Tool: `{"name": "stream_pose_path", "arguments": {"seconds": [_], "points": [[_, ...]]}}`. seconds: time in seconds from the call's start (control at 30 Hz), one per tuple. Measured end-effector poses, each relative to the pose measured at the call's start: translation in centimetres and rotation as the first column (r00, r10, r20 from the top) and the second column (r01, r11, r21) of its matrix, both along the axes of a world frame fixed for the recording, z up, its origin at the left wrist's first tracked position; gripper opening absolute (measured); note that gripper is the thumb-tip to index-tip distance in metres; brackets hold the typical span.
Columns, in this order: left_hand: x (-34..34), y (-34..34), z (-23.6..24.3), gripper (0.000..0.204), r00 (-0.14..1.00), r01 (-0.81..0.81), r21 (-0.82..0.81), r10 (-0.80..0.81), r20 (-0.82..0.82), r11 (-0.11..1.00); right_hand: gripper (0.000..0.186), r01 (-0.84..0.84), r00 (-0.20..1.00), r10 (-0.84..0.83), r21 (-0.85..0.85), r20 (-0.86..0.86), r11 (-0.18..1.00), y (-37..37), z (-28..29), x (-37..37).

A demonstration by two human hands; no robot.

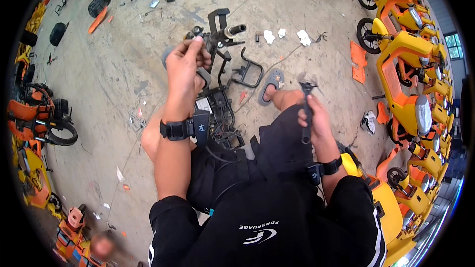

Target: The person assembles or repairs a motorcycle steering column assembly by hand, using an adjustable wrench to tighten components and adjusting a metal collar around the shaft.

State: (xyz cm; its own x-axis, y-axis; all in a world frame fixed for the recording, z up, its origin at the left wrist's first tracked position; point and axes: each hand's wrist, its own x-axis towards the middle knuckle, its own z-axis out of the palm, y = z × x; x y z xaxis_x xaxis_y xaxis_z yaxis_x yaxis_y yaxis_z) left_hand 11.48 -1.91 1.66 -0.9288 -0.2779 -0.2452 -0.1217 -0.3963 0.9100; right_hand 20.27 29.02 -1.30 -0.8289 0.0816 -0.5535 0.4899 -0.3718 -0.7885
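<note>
Black metal scooter frame [221,69] rests on the concrete floor [148,29] between the feet [270,92], its long axis pointing forward, far end met by the nearer left hand [187,60], curled with grip unclear, while the right hand [317,118], well rightward, grasps an adjustable wrench [307,106].
</note>
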Motion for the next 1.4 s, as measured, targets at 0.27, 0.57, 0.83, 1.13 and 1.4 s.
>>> {"name": "stream_pose_path", "arguments": {"seconds": [0.27, 0.57, 0.83, 1.13, 1.4], "points": [[0.0, 0.6, 0.6, 0.022, 0.999, 0.047, -0.023, -0.047, -0.009, 0.999, 0.014, 0.075, 0.962, -0.066, -0.025, 0.266, 0.997, 13.6, -3.4, 4.2], [0.9, -0.6, 0.7, 0.022, 0.997, 0.065, -0.014, -0.066, -0.031, 0.998, 0.027, -0.855, 0.494, 0.307, 0.39, 0.813, 0.342, 23.0, -18.6, 16.5], [1.3, -1.5, 0.2, 0.023, 0.995, 0.094, 0.02, -0.094, -0.023, 0.995, 0.022, -0.829, 0.337, 0.276, 0.144, 0.9, 0.541, 20.4, -20.4, 23.5], [1.9, -0.3, 0.2, 0.019, 0.998, 0.062, 0.026, -0.061, -0.01, 0.998, 0.027, -0.847, 0.436, 0.296, 0.276, 0.85, 0.454, 19.9, -23.3, 21.8], [2.4, -0.5, -0.6, 0.022, 0.994, 0.106, -0.069, -0.104, 0.032, 0.992, 0.033, -0.866, 0.473, 0.337, 0.358, 0.814, 0.35, 19.8, -24.8, 17.4]]}}
